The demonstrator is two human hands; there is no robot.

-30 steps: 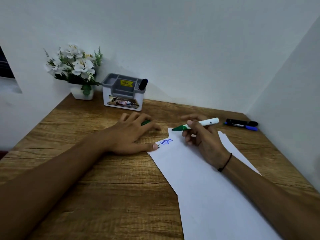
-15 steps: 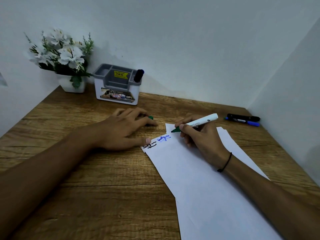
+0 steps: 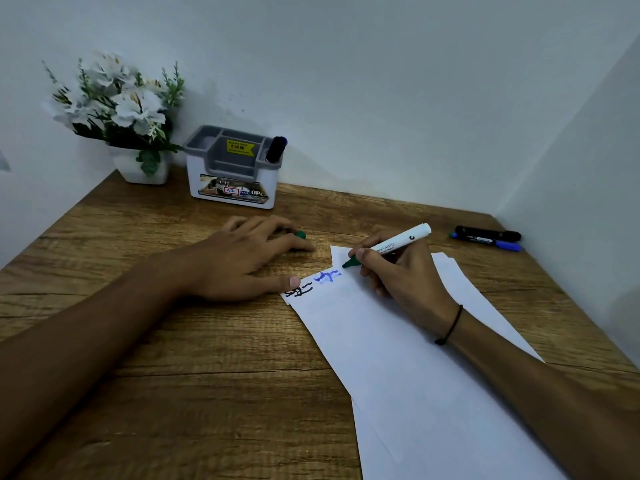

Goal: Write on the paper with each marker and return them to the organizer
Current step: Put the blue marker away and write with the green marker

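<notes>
A white sheet of paper [image 3: 398, 358] lies on the wooden table, with black and blue scribbles at its top left corner. My right hand [image 3: 405, 278] grips an uncapped green marker [image 3: 401, 241], whose tip touches the paper just right of the blue scribble. My left hand [image 3: 242, 258] rests palm down on the table, thumb pressing the paper's corner. Its fingers cover a green cap [image 3: 300, 234] that peeks out. The grey and white organizer [image 3: 232, 174] stands at the back with one dark marker [image 3: 276, 149] upright in its right slot.
A black marker [image 3: 488, 233] and a blue marker [image 3: 498, 243] lie side by side at the table's far right, near the wall. A white pot of white flowers [image 3: 142, 166] stands left of the organizer. Walls close in at the back and right.
The right hand lowered the green marker from above the paper until its tip met the sheet. The left hand slid back slightly, uncovering the black scribble.
</notes>
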